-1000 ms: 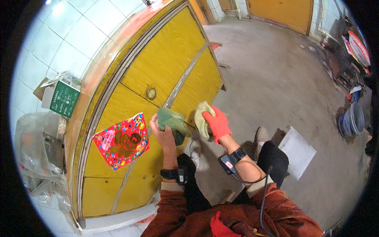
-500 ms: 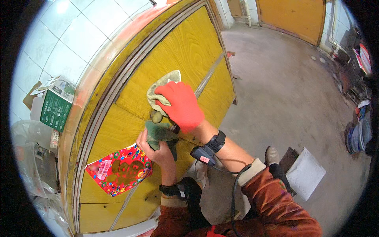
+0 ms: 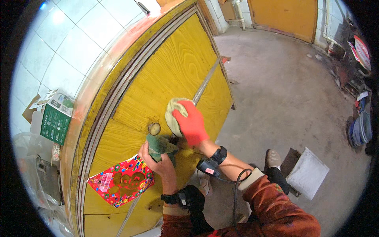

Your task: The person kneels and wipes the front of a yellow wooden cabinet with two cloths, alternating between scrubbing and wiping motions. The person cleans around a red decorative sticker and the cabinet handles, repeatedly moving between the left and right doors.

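My right hand (image 3: 192, 124), in a red glove, presses a folded pale yellow-green cloth (image 3: 172, 113) flat on the yellow wooden cabinet door (image 3: 158, 79). Bare of any glove, my left hand (image 3: 160, 162) grips a dark green cloth (image 3: 159, 145) just below a round door knob (image 3: 154, 128). Part of another dark knob (image 3: 173, 139) shows between the two hands. Left of my left hand, a red patterned paper cut-out (image 3: 122, 179) is stuck on the lower door.
A green carton (image 3: 57, 121) and clear plastic bags (image 3: 29, 154) lie on the left. To the right, a pale flat board (image 3: 308, 173) is on the concrete floor beside my shoe (image 3: 273, 158). A bucket (image 3: 360, 130) stands farther right.
My right hand and its cloth have slid down and to the right over the door, uncovering more of the wood above the knob. The left hand stays by the knob with the green cloth.
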The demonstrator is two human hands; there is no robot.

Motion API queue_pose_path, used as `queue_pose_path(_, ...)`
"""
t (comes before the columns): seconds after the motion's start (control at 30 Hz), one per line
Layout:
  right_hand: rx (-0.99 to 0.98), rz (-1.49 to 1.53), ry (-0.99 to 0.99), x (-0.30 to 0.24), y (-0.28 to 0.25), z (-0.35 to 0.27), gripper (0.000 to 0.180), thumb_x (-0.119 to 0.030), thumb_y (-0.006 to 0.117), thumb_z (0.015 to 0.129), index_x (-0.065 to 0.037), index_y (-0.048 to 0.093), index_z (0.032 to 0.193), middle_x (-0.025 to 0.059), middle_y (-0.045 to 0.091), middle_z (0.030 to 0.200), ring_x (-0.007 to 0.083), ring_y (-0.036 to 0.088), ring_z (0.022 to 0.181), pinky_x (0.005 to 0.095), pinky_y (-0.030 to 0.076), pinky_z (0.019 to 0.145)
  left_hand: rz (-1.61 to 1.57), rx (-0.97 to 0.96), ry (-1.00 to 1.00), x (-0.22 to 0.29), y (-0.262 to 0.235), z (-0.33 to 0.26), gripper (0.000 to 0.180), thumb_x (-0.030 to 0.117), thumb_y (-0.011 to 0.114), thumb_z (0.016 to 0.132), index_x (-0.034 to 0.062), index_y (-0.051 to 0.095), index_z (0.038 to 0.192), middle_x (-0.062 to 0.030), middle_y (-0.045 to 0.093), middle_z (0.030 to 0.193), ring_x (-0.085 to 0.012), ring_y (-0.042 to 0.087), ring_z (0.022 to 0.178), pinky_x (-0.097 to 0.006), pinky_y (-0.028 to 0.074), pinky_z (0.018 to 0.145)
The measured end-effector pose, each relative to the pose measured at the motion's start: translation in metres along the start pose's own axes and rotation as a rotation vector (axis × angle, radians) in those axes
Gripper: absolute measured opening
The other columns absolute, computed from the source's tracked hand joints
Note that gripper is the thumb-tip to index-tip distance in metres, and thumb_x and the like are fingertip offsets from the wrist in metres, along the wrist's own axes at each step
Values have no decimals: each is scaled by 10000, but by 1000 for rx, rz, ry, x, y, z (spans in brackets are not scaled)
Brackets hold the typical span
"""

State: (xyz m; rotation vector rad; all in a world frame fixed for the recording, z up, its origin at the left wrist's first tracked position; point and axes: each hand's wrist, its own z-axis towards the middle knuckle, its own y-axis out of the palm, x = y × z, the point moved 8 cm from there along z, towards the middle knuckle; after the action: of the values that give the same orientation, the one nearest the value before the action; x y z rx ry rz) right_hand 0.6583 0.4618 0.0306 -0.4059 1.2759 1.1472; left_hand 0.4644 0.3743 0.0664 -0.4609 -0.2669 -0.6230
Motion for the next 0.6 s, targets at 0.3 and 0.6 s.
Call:
queue_pose_path(0.3,90,-278,-242,-64,28,34,261,-209,723,769,-92,616,976,114,633,1014,353,597,976,453,478,835,-59,-50,-12,-6,-2,0,454,74,671,807,-34,536,1226,-211,539,1138,-384,522,1071,-463,412,963)
queue_pose_path(0.6,55,-338,-107,-32,10,38,231,-215,695,807,-76,614,973,145,640,999,369,616,936,447,497,803,-80,-64,-63,-7,-2,-1,493,-20,679,754,-18,552,1231,-215,531,1157,-391,518,1082,-457,418,965)
